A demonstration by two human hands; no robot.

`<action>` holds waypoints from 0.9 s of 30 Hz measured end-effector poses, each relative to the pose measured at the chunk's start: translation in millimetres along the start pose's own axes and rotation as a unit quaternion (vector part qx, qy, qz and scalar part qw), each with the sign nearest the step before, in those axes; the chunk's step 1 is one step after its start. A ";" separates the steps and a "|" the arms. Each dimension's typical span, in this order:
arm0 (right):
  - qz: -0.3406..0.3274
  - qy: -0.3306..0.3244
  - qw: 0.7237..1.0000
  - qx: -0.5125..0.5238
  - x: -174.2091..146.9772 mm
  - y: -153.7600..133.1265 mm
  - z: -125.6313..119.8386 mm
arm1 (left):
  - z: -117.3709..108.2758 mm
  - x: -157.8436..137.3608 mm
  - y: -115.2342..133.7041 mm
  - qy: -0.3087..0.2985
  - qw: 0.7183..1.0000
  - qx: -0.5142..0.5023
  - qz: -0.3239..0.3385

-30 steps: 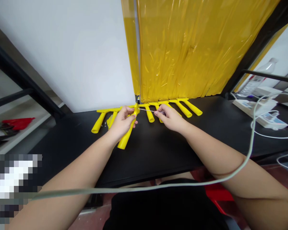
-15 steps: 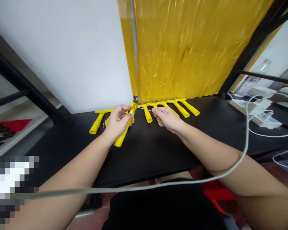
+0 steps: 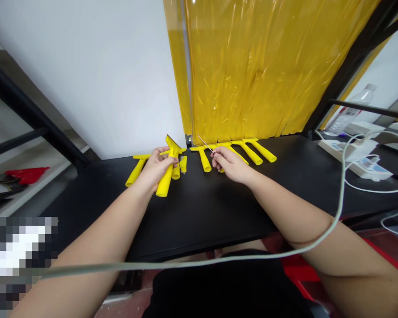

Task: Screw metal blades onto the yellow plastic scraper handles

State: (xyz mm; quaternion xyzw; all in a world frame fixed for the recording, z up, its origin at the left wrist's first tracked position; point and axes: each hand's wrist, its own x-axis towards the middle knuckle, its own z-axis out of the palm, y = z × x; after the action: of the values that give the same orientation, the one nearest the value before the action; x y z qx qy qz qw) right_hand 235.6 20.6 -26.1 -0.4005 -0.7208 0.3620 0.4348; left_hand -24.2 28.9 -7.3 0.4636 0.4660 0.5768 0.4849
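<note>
Yellow T-shaped handle (image 3: pixel 167 170) sits in your left hand (image 3: pixel 156 167), fingers wrapped round its stem, head tilted up above worktop (image 3: pixel 199 207). Your right hand (image 3: pixel 230 162) pinches thin metal rod (image 3: pixel 205 144), apart from handle: not inserted. Similar handles (image 3: pixel 248 150) lie along back edge, seemingly unprocessed.

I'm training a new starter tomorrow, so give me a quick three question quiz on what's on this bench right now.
1. True or false: the left hand holds a yellow plastic T-shaped handle lifted off the black tabletop.
2. What does the right hand pinch in its fingers? A) thin metal rod B) red cloth C) bottle
3. Where do the other yellow T-shaped handles lie?

Key: 1 true. 2 A. 3 In a row at the tabletop's back edge, below the yellow plastic curtain.
</note>
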 end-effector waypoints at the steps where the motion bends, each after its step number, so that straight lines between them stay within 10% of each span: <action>1: -0.006 0.004 1.000 -0.008 0.7 1.2 -1.2 | -1.3 1.5 2.2 0.014 1.000 -0.006 -0.025; 8: -0.099 0.017 0.967 -0.232 5.3 -1.8 3.3 | -3.3 6.4 3.1 0.075 0.997 0.007 -0.020; 14: -0.064 -0.034 0.888 -0.454 4.7 -5.9 17.3 | -13.5 11.7 -7.4 0.050 0.962 0.248 0.107; 27: -0.011 -0.058 0.879 -0.473 8.3 -1.0 19.7 | 14.8 52.5 -9.0 0.001 0.870 0.487 0.075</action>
State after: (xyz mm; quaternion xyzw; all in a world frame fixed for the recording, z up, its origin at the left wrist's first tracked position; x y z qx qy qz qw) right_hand 214.7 24.2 -29.5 -0.5285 -0.8346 -0.0043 0.1551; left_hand -13.6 83.1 -9.9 0.6738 0.6523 0.3116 0.1528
